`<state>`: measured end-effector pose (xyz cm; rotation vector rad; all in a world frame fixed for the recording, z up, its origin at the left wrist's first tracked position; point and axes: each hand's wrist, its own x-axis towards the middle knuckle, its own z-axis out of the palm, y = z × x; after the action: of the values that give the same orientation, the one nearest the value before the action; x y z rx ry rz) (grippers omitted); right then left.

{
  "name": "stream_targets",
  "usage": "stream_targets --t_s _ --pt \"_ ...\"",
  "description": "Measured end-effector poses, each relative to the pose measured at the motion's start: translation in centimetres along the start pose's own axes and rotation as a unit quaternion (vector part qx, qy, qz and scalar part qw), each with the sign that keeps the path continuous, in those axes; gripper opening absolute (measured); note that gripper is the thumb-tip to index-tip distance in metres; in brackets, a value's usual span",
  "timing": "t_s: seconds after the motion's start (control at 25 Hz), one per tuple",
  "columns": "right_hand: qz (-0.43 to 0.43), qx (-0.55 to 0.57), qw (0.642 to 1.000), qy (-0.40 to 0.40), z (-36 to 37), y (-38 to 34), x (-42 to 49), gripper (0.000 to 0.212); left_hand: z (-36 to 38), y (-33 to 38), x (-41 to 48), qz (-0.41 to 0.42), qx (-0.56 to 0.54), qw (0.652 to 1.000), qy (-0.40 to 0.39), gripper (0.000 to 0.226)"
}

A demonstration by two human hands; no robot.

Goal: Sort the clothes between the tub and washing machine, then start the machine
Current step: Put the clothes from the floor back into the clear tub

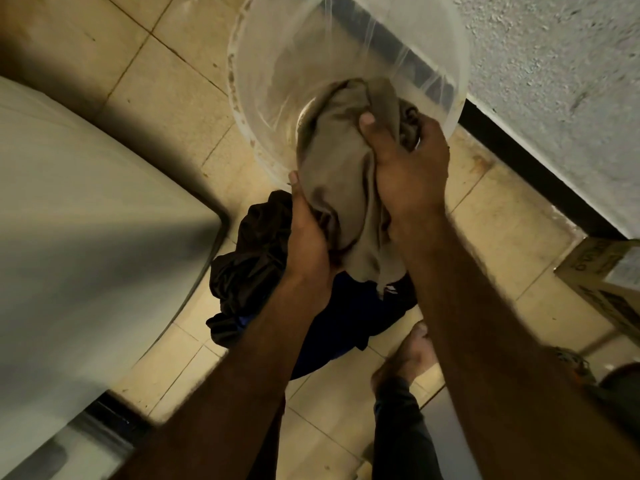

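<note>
Both hands are gripping a khaki-brown crumpled cloth garment (341, 174) at the centre of the frame. The right hand (410, 171) is clamping the garment's upper part with curled fingers and thumb, at the near rim of the translucent round plastic tub (277, 50) in the upper centre. The left hand (308, 233) is curling round its lower left edge. The garment's long axis is running from inside the tub down toward the lower centre, so it is lying half in, half out. A heap of black and dark blue clothes (256, 258) is lying on the tiled floor directly below. The white smooth-bodied appliance (86, 202), judged to be the washing machine, is occupying the left of the frame, nearer the left hand; a transfer there calls for a leftward swing.
</note>
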<state>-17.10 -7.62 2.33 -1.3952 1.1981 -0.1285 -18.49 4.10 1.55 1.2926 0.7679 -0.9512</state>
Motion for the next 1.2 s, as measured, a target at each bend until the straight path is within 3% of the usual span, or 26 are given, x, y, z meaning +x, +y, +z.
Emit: stream_targets --t_s 0.08,0.16,0.32,0.44,0.56,0.64,0.76,0.88,0.96,1.04,1.08,1.2 --pt "0.132 0.069 0.988 -0.046 1.2 -1.8 2.9 0.07 -0.3 0.4 0.4 -0.012 0.005 1.0 -0.012 0.064" --pt "0.194 0.139 0.969 -0.071 1.5 -2.6 4.7 0.065 -1.0 1.0 1.0 -0.005 0.006 1.0 -0.008 0.062" --pt "0.08 0.089 0.991 0.052 -0.4 -0.1 3.2 0.008 -2.1 1.1 1.8 0.03 0.071 0.997 -0.01 0.044" --pt "0.062 0.051 0.991 0.107 -2.8 5.0 -0.9 0.007 -2.4 -0.3 2.4 0.016 0.115 0.993 0.001 0.03" --pt "0.14 -0.086 0.985 0.054 -3.8 11.5 -4.2 0.01 -3.5 -2.3 3.1 0.02 0.173 0.983 0.054 0.015" --pt "0.136 -0.216 0.967 -0.021 -3.7 14.9 -5.7 0.026 -5.5 -4.1 3.4 0.087 0.327 0.936 0.1 0.013" --pt "0.047 -0.426 0.897 -0.106 -3.1 17.9 -6.2 0.064 -9.0 -6.6 3.4 0.136 0.568 0.799 0.143 0.032" --pt "0.084 -0.497 0.849 -0.161 -3.2 19.4 -4.1 0.076 -10.7 -8.2 3.3 0.088 0.644 0.756 0.083 0.045" --pt "0.145 -0.492 0.836 -0.194 -3.4 19.3 -3.2 0.053 -10.8 -9.0 3.2 0.09 0.666 0.739 0.054 0.047" --pt "0.133 -0.489 0.842 -0.184 -3.5 19.2 -3.4 0.015 -10.6 -9.2 3.1 0.104 0.677 0.726 0.057 0.047" --pt "0.111 -0.471 0.86 -0.165 -3.6 19.1 -3.8 0.011 -10.4 -9.2 2.9 0.114 0.69 0.712 0.063 0.049" --pt "0.111 -0.296 0.946 -0.069 -4.3 18.3 -4.7 0.032 -9.8 -9.7 2.0 0.185 0.727 0.654 0.099 0.054"
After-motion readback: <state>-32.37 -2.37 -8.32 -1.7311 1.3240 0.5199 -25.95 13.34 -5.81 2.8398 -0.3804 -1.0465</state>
